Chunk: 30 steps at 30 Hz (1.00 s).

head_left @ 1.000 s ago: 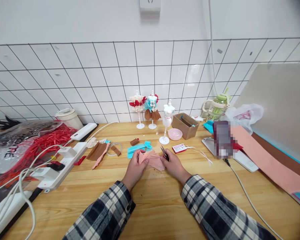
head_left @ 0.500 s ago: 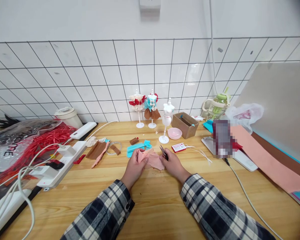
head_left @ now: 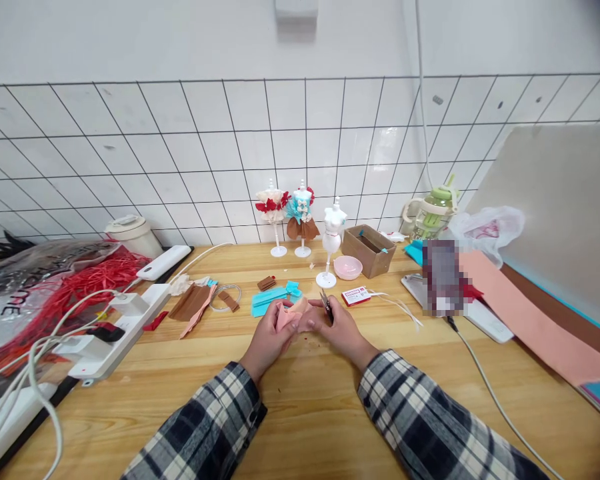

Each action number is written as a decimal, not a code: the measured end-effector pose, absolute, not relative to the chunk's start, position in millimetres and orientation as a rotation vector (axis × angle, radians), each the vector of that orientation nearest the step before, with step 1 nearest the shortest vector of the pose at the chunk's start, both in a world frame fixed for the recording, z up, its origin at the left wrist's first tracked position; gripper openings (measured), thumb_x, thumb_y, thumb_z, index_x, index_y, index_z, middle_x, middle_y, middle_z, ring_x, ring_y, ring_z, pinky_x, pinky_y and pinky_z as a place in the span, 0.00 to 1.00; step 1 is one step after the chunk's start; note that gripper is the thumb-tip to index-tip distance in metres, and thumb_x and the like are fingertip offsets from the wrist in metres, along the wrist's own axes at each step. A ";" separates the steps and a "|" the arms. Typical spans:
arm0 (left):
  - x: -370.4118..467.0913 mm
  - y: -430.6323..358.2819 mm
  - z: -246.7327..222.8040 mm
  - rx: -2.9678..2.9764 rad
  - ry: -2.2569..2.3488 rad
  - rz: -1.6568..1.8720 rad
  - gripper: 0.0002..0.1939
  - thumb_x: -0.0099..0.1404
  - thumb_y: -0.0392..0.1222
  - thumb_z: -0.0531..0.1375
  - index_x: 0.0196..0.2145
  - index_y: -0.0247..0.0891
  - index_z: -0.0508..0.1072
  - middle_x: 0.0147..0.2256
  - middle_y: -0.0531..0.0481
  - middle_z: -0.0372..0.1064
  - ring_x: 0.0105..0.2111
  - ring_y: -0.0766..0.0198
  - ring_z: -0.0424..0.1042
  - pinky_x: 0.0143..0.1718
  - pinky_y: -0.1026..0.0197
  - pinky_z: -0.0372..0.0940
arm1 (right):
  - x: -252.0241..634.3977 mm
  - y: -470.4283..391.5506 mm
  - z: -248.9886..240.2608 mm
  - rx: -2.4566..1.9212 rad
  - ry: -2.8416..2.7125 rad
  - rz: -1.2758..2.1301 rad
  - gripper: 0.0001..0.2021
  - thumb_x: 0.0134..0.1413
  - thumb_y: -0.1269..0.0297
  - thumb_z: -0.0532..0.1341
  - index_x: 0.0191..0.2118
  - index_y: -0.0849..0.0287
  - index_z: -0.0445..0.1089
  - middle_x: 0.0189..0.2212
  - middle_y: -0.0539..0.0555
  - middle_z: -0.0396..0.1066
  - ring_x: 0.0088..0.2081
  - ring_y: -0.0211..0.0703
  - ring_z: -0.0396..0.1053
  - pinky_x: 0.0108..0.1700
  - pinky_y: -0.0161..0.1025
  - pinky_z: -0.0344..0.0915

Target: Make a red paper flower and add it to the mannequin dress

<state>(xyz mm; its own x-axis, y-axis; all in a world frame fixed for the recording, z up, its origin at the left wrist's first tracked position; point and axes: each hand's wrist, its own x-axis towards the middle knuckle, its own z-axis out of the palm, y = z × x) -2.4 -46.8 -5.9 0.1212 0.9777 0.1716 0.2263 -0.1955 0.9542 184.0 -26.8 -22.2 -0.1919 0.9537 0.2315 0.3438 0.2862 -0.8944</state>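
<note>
"Reaching in from the lower edge, how are the forearms posed?"

"Both, in plaid sleeves (head_left: pixel 200 420), converge over the middle of the wooden table (head_left: pixel 300 420). The left hand (head_left: pixel 267 335) turns inward, its thumb and fingers clamped on the peach crepe paper (head_left: pixel 290 319). The right hand (head_left: pixel 344 335) faces it, fingers closed around small scissors (head_left: pixel 329 308), its thumb side meeting the paper's right end."

"And the paper itself?"

"Bunched and folded between the two hands, just in front of the turquoise strips (head_left: pixel 269 301). The scissors point away from the body; whether their blades are parted is too small to tell."

"What does the surface bear?"

"At the back, two dressed miniature mannequins (head_left: pixel 303 212) stand upright beside a bare white mannequin (head_left: pixel 333 233), with a pink bowl (head_left: pixel 348 268) and an open cardboard box (head_left: pixel 379 261) to its right. At left lie a white power strip (head_left: pixel 125 337) and brown paper (head_left: pixel 190 303); at right, a long peach strip (head_left: pixel 525 317)."

"And the room?"

"A white-tiled wall (head_left: pixel 325 147) with dark joints rises behind the table, plain white above. A pale cable (head_left: pixel 422 100) hangs down its right part."
</note>
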 end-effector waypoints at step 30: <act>-11.9 -54.5 16.5 2.079 0.983 1.037 0.36 0.61 0.52 0.57 0.63 0.40 0.52 0.65 0.41 0.47 0.64 0.48 0.44 0.64 0.46 0.35 | 195.8 -60.6 3.1 -0.949 -1.868 0.906 0.10 0.58 0.65 0.53 0.28 0.56 0.51 0.23 0.45 0.55 0.24 0.35 0.53 0.27 0.34 0.51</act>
